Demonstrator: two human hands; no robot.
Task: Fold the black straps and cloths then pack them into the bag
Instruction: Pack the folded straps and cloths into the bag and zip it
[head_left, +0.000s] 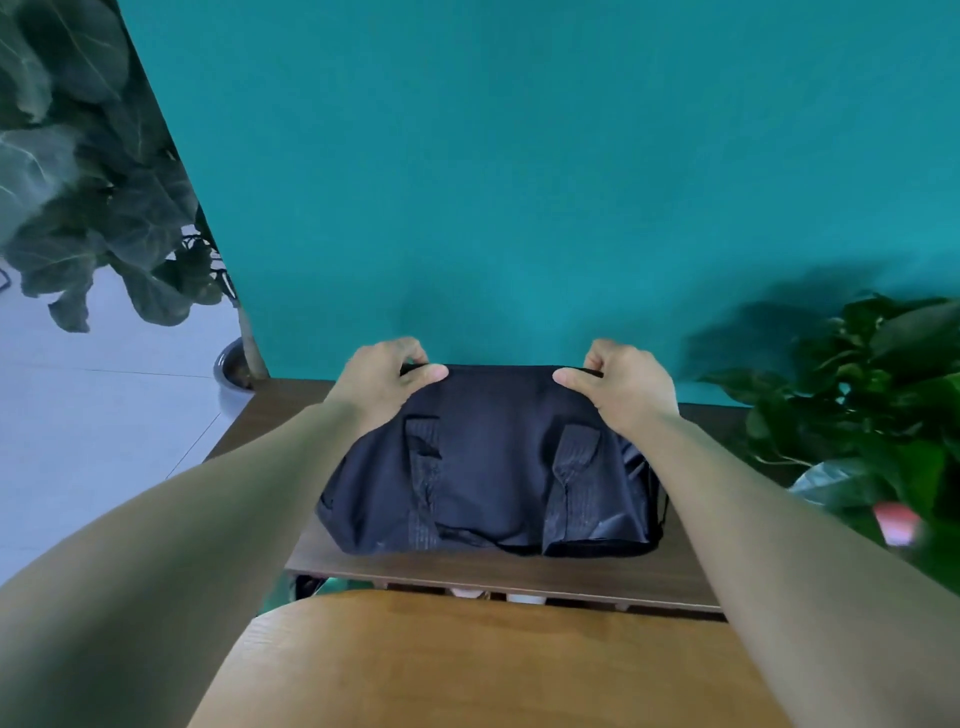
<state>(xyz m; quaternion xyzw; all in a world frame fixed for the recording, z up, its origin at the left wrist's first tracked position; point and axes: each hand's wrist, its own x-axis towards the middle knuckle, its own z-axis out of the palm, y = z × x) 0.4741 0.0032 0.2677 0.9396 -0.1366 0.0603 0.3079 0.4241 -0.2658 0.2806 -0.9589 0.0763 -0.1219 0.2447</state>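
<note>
Teal wall (519, 182) fills the upper frame, with a dark-leaved potted plant (93, 171) at upper left and a bright green leafy plant (883, 405) at right. Below it a dark brown wooden counter (519, 574) carries the black fabric bag (493, 467) with two ribbed webbing straps, lying at centre frame. The left hand (387, 376) and right hand (621, 382) each pinch the bag's far top edge, thumbs on top and fingers curled behind.

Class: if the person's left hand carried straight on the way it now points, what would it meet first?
Probably the flat teal wall behind the dark wooden table. The left hand points away over the black fabric bag's far edge; depth is unclear.
</note>
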